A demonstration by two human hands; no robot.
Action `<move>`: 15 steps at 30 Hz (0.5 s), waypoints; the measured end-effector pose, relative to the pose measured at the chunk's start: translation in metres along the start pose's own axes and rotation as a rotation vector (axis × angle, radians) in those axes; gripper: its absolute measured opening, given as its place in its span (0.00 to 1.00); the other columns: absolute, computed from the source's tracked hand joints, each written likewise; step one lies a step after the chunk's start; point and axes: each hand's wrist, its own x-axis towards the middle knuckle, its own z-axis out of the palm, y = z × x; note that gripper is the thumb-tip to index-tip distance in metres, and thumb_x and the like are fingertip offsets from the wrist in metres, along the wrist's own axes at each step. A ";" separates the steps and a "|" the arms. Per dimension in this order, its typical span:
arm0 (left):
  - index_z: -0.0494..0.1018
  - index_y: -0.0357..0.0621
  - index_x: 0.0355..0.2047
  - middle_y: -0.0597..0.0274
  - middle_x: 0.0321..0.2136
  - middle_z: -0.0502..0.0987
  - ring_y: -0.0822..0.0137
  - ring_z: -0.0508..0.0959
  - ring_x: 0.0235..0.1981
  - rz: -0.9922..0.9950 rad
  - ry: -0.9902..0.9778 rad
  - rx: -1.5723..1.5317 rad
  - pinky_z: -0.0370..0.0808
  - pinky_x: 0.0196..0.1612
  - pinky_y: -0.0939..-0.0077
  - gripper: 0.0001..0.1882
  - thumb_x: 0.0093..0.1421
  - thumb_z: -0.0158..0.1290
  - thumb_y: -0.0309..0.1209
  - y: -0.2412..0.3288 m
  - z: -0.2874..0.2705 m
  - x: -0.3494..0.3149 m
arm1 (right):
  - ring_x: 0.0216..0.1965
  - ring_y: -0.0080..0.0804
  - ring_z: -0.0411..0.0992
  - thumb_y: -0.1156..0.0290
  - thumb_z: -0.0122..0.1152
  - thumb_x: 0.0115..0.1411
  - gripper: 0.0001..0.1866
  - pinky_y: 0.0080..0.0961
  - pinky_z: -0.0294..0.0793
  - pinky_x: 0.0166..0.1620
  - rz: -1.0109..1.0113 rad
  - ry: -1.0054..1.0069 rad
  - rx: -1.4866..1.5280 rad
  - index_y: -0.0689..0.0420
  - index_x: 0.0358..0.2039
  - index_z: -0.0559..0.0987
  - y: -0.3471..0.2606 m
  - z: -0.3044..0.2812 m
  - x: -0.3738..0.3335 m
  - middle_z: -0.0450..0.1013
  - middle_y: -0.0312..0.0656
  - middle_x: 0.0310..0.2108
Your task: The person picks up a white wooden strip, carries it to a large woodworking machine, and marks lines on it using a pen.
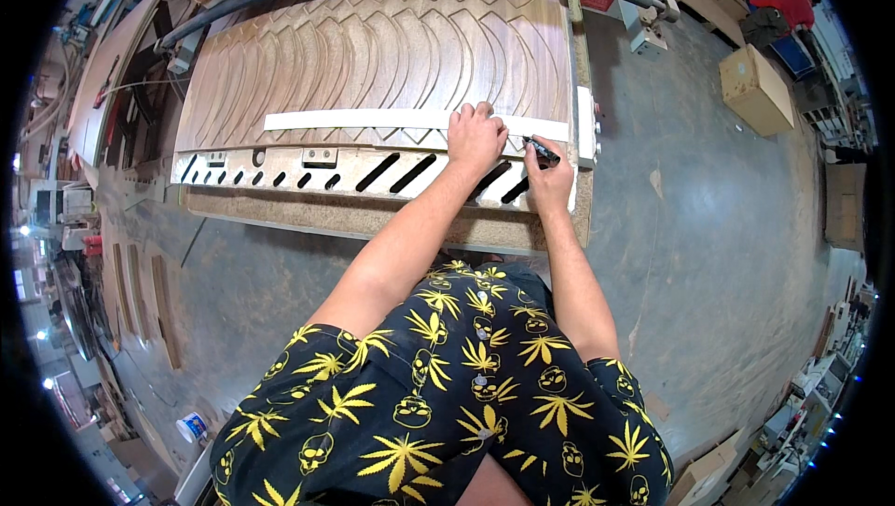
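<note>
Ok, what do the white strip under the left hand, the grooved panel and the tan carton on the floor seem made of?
White strip: perhaps plastic or laminated board; it looks thin, smooth and plain white.
Grooved panel: wood or wood-faced board, low sheen; brown grain shows, real or printed I can't tell.
Tan carton: likely cardboard, matte, with flat sides.

Strip [354, 119] on panel [373, 54], marker [543, 151] near right end.
</note>
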 end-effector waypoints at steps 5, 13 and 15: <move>0.86 0.54 0.35 0.66 0.49 0.78 0.59 0.72 0.51 0.005 0.014 0.011 0.67 0.55 0.61 0.11 0.61 0.61 0.44 -0.002 0.003 -0.001 | 0.37 0.35 0.83 0.67 0.67 0.62 0.14 0.29 0.80 0.44 -0.009 0.007 -0.098 0.60 0.45 0.84 -0.014 -0.003 0.004 0.83 0.47 0.37; 0.86 0.55 0.33 0.68 0.47 0.78 0.59 0.72 0.50 0.013 0.056 -0.001 0.67 0.53 0.61 0.10 0.60 0.61 0.43 -0.001 0.006 -0.002 | 0.37 0.36 0.83 0.67 0.67 0.62 0.13 0.29 0.80 0.43 -0.032 0.003 -0.091 0.60 0.44 0.85 -0.012 -0.002 0.005 0.83 0.48 0.37; 0.86 0.55 0.33 0.68 0.47 0.78 0.59 0.72 0.50 0.003 0.053 0.005 0.67 0.52 0.61 0.10 0.60 0.61 0.43 -0.002 0.007 -0.002 | 0.37 0.36 0.83 0.66 0.67 0.62 0.14 0.29 0.80 0.43 -0.029 -0.011 -0.102 0.60 0.44 0.85 -0.011 -0.002 0.005 0.83 0.48 0.37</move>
